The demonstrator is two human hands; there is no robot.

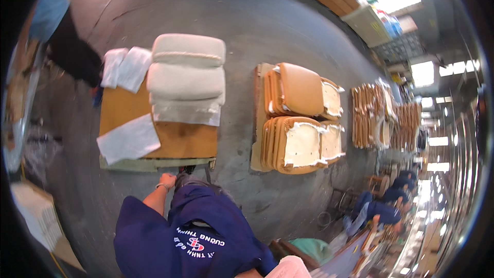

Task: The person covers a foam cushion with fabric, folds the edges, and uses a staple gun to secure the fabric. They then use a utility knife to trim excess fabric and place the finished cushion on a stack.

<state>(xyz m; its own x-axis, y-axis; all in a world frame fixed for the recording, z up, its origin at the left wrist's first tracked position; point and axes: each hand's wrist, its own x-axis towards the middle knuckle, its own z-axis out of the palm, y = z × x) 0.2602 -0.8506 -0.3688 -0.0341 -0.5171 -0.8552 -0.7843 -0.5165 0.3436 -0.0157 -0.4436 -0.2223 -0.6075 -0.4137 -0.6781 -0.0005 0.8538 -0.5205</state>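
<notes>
My left hand (165, 179) reaches forward from a dark blue sleeve, fingers curled on the dark handle (189, 171) at the near edge of a flat trolley (154, 163). The trolley has a wooden board deck (180, 141). On it stand three stacked white foam cushions (188, 74), with white fabric sheets in front (128, 139) and behind (125, 67). My right hand is hidden behind my dark blue shirt (195, 237).
To the right, tan seat pads with white foam (301, 123) lie in piles on a board on the grey concrete floor (242, 20). More stacked seat parts (378, 116) stand further right. Several people in blue (381, 208) work at lower right. Shelving (360, 10) lines the far wall.
</notes>
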